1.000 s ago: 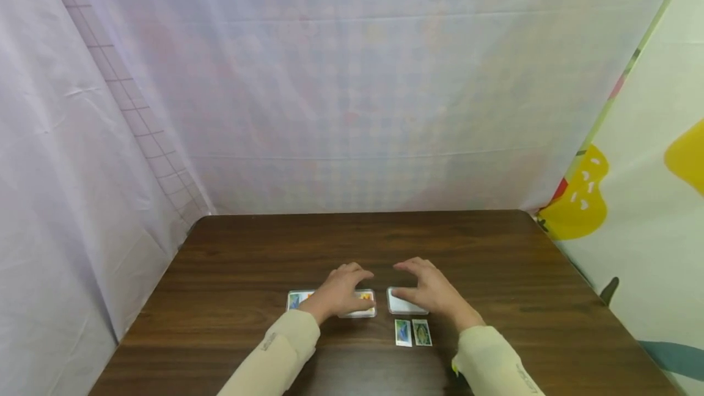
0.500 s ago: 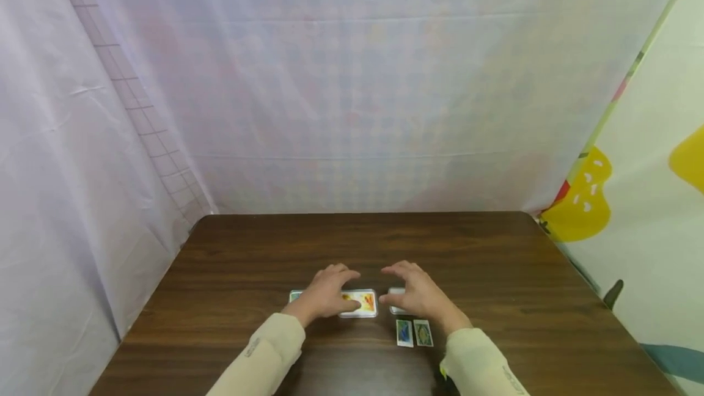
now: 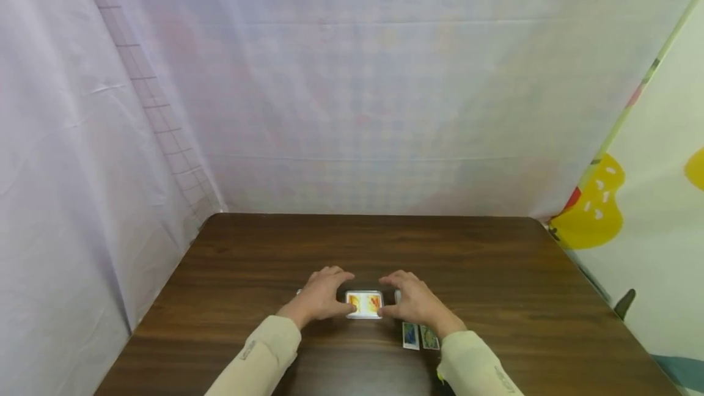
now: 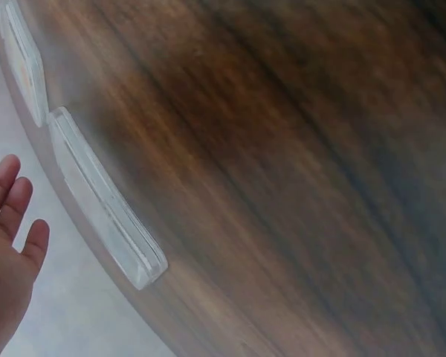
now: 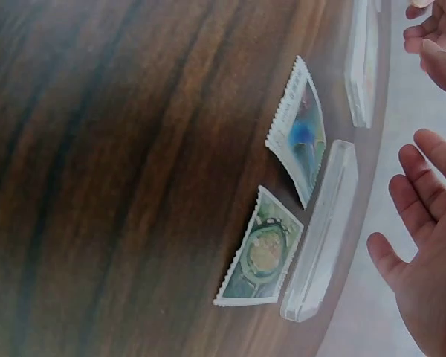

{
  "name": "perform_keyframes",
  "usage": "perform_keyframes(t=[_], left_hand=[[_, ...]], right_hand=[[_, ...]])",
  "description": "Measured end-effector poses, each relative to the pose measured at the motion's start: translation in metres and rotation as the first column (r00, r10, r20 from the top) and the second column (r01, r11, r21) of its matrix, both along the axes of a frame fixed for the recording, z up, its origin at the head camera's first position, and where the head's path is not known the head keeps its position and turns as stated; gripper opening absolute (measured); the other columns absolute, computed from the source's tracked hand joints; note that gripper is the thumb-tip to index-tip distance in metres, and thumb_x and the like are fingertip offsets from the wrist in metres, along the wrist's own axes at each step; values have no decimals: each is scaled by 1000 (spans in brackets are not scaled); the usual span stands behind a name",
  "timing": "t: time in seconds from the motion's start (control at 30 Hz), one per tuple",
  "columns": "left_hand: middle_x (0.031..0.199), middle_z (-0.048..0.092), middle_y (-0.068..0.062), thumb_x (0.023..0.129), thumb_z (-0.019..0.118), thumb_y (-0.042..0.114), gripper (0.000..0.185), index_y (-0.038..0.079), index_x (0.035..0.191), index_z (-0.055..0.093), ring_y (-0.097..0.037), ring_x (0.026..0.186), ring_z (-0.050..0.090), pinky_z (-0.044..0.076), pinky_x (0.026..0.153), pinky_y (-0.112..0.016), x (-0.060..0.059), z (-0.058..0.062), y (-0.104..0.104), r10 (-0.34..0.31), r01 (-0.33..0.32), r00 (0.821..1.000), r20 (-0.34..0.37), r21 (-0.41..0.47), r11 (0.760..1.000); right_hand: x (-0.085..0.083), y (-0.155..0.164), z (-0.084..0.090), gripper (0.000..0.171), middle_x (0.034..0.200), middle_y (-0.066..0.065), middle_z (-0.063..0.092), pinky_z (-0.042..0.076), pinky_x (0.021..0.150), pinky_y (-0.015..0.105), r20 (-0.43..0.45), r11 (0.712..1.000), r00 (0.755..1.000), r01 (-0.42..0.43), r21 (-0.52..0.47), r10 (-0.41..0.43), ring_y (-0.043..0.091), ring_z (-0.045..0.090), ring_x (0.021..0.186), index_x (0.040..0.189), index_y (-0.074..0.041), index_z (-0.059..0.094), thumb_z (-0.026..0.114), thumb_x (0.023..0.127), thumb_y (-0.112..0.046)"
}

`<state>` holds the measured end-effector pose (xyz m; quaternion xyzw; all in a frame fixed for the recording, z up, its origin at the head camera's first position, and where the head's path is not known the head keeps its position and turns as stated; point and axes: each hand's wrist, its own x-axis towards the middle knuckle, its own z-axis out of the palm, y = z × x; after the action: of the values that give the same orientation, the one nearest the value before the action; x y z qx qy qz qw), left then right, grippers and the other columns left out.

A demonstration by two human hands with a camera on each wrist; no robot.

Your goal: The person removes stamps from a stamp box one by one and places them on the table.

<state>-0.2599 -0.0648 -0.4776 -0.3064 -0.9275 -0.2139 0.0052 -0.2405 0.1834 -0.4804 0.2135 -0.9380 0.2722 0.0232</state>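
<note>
Both hands hover over the table with fingers loosely curved and nothing in them. Between them lies a flat clear case showing two orange-and-yellow pictures. My left hand is at this case's left side and hides most of a second clear case, which the left wrist view shows lengthwise. My right hand is at the other side, covering most of a white-backed clear case. Just nearer than that one lie two stamps with perforated edges, a blue one and a green one.
The dark wood-grain table has rounded far corners. A pale curtain hangs behind it, a white one at the left, and a printed cloth with yellow shapes at the right.
Both hands have shifted left over the table, uncovering the middle case and hiding more of the left and right cases. The view has turned slightly left. Cases and stamps stay put.
</note>
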Motion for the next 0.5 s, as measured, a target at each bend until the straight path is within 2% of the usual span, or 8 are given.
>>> perform_keyframes(t=[0.33,0.5], left_hand=[[126,59,-6,78,79,46,73,8,136,58,-24,119,51,36,104,-45,1,-4,-3,11,-10,1000,7,-36,999],[125,59,-4,77,79,48,74,9,136,58,-22,118,52,36,104,-44,3,-6,-3,14,-14,1000,3,-55,998]], right_hand=[[-2,-1,-5,65,124,8,60,35,98,68,32,998,999,21,59,-23,35,52,119,125,-10,66,86,71,-38],[-3,-3,-7,66,122,8,60,35,97,68,25,998,1000,-5,68,4,35,53,118,125,-9,65,86,70,-40]])
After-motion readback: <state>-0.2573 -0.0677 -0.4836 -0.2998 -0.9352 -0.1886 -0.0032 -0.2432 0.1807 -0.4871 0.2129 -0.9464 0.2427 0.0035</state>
